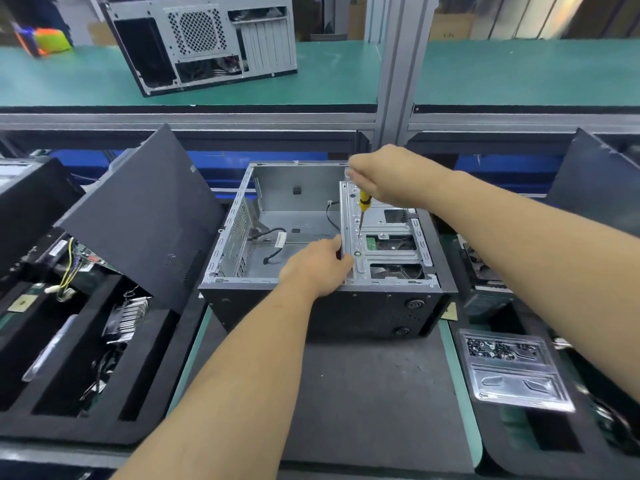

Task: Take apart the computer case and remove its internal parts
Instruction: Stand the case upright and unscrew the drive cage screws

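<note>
The computer case [325, 306] lies on its side on a dark mat [363, 393] in the middle of the workbench, with its open side facing up. Its main bay is almost bare; a black cable with a white connector [280, 240] lies on the metal floor of the case. At the right part of the case sits the silver drive cage [384, 247], and through its openings some parts below it can be seen.

The right hand [384, 178] is closed around the top of a screwdriver [362, 211] with a yellow and black handle. The screwdriver stands almost upright and its tip touches a screw on the left strip of the drive cage. The left hand [317, 265] grips the left edge of the drive cage near the front of the case, with the fingers curled over the edge and the thumb toward the main bay.

To the left, a black side panel [145, 216] leans tilted over a black foam tray [104, 420], whose slots hold a heatsink [130, 318], cables and a circuit board. To the right, a clear plastic tray [512, 368] holds small dark screws in its upper compartment. On the green upper shelf [332, 74] stands another computer case [201, 39], with its rear panel turned to the camera.
</note>
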